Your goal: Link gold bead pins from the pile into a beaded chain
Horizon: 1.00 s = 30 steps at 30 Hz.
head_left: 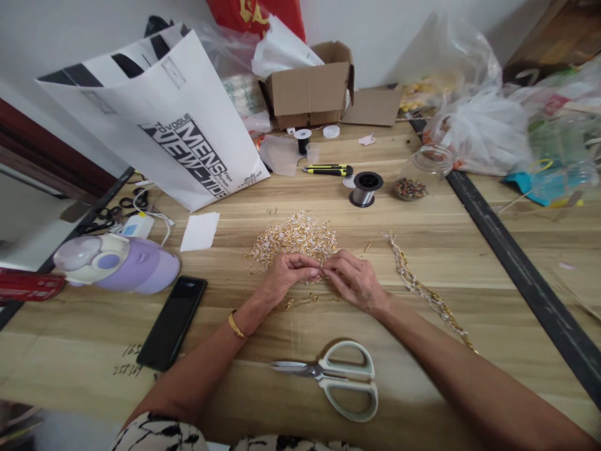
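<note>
My left hand [290,274] and my right hand [355,279] meet fingertip to fingertip, each closed in a pinch. Whatever lies between the fingers is too small to make out. Just behind them spreads a heap of small gold and clear pieces [295,238], like beads or chain links. A thin gold chain [307,302] lies on the wooden table [422,388] below my hands. To the right rests a bundle of gold and silvery beaded strands [417,285]. White-handled scissors [338,376] lie nearer to me, blades pointing left.
A phone [173,322], a purple bottle [136,263] and a white paper bag [159,119] stand or lie leftward. Behind the heap are a wire spool [365,189], a yellow-black cutter [327,170], a jar [420,175] and a cardboard box [307,94]. A dark strip [521,282] crosses the right side.
</note>
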{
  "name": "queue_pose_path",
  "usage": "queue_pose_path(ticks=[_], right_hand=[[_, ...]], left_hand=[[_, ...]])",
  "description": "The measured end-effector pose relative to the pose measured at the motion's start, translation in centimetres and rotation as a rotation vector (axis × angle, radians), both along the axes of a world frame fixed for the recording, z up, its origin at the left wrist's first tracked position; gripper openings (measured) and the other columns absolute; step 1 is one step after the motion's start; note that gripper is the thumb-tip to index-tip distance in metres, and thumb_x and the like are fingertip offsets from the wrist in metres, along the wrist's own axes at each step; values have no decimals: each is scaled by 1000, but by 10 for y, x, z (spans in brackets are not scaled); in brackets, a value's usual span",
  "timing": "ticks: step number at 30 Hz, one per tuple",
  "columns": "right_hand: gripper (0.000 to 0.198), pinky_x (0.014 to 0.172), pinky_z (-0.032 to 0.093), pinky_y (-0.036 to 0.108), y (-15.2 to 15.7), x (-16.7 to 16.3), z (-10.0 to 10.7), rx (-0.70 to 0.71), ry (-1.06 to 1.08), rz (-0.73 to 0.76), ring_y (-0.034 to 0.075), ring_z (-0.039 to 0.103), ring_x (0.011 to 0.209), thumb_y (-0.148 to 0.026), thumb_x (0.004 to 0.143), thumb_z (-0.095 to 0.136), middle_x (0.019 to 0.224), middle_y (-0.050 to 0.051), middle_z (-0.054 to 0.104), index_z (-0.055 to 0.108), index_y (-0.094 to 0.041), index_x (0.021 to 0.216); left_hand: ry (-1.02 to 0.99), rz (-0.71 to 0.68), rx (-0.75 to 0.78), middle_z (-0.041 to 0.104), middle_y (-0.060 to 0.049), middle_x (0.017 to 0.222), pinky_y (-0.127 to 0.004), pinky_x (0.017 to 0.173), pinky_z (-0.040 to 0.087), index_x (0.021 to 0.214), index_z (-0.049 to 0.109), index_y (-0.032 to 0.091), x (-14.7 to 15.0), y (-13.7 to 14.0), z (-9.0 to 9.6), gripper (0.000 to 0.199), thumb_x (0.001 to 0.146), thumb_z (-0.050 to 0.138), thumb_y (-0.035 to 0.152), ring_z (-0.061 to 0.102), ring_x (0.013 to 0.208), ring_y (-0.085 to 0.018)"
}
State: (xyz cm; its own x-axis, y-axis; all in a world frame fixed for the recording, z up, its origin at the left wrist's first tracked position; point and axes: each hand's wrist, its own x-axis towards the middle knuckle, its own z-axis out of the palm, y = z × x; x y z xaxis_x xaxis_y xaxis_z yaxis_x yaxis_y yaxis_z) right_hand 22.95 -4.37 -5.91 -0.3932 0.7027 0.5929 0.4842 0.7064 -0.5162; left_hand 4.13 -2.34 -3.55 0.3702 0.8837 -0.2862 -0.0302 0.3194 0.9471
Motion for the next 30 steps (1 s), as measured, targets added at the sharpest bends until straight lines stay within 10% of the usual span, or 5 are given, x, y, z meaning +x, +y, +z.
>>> queue_pose_path(ticks=[17, 30], right_hand=[[20, 54, 42, 23, 14, 6, 2, -504, 604, -274, 12, 52, 62, -37, 85, 57, 69, 1, 56, 58, -17, 79], [25, 51, 40, 22, 21, 10, 1, -539, 755, -335, 9, 47, 52, -41, 81, 60, 62, -2, 54, 58, -16, 76]], left_hand=[[479, -74, 581, 71, -5, 79, -28, 71, 48, 78, 71, 16, 5, 2, 12, 10, 79, 63, 21, 63, 74, -16], [922, -465, 1083, 65, -7, 84, -32, 81, 42, 81, 67, 14, 19, 11, 13, 16, 89, 54, 19, 55, 85, -20]])
